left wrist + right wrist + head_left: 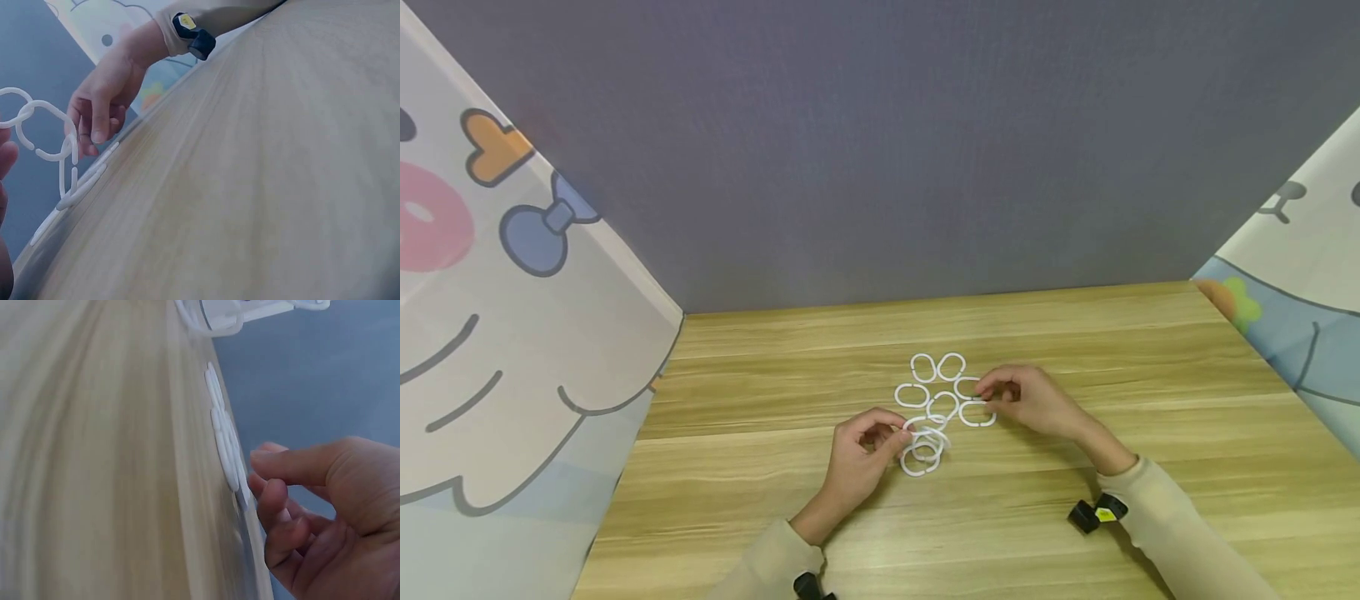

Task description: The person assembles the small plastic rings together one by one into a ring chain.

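Observation:
White plastic links, oval rings with a small gap, are at both hands. My left hand [859,454] pinches a short chain of linked rings [53,108] between thumb and fingers; the chain hangs down to the wood tabletop in the left wrist view. My right hand [1033,400] hovers low at the right side of the loose links, thumb and forefinger apart. Its fingertips are right at the edge of one link [967,377], and another link [977,425] lies just below the thumb. In the right wrist view the loose links [226,453] lie flat beside the thumb.
Several more loose links lie close together beyond the chain, among them a link [912,407] at the left. A grey panel [925,167] stands along the table's [737,500] back edge. Cartoon-printed panels [587,333] flank the left and right sides.

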